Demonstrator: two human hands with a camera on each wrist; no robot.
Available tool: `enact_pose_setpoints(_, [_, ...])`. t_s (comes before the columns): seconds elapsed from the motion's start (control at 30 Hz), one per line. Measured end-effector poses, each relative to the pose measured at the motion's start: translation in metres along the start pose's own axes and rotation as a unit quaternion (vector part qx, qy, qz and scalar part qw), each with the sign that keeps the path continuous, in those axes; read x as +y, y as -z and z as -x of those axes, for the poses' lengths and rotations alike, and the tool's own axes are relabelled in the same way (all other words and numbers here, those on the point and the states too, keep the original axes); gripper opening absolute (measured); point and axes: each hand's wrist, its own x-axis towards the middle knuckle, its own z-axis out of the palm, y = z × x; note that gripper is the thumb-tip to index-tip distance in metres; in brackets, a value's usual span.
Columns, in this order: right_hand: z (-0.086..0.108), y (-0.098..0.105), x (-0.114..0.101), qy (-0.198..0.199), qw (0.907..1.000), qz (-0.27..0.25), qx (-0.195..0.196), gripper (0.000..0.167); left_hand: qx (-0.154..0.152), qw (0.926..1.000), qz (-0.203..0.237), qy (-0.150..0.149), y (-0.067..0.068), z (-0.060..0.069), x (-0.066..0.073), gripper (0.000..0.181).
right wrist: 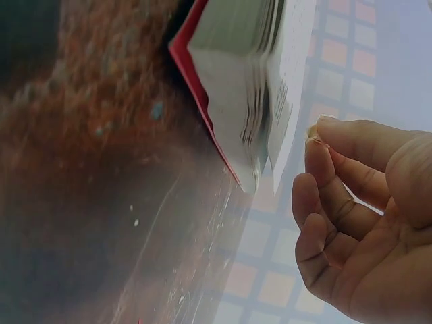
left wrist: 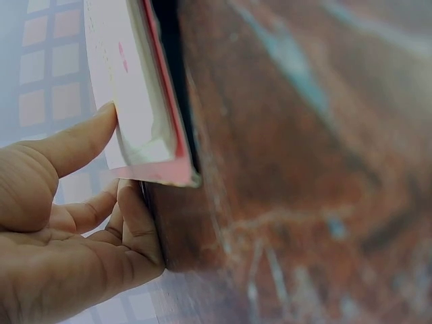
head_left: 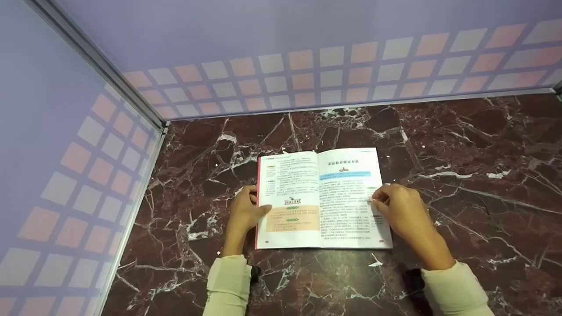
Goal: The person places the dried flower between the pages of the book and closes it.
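An open book with printed pages lies on the dark marbled surface, its red cover edge showing at the left. At its left edge, my left hand holds it, the thumb on the left page and the other fingers curled beside and below the edge. My right hand is at the right page's outer margin, thumb and index fingertips together and the other fingers curled. In the right wrist view, a narrow gap shows between these fingertips and the book's pages; no page is seen between them.
Behind the book stands a pale purple panel with pink and white squares, and a similar panel stands at the left. Both rise from the edges of the marbled surface. Small pale specks dot the surface.
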Motion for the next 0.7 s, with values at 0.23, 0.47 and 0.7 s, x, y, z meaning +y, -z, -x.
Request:
enact_pose_setpoints(0.23, [-0.002,-0.005,-0.007,0.004,0.9999,-0.007,-0.007,0.007,-0.003,1.0000,0.004,0.006,0.000,0.000,-0.001,0.057])
enact_pose_setpoints(0.47, [-0.005,-0.008,-0.012,0.011,0.9999,0.000,-0.012,0.010,0.002,1.0000,0.004,0.003,0.000,0.000,-0.001,0.056])
enact_pose_setpoints(0.7, [-0.005,-0.013,-0.015,0.012,0.9998,0.000,-0.016,0.010,-0.002,1.0000,0.003,0.004,0.000,0.000,-0.001,0.057])
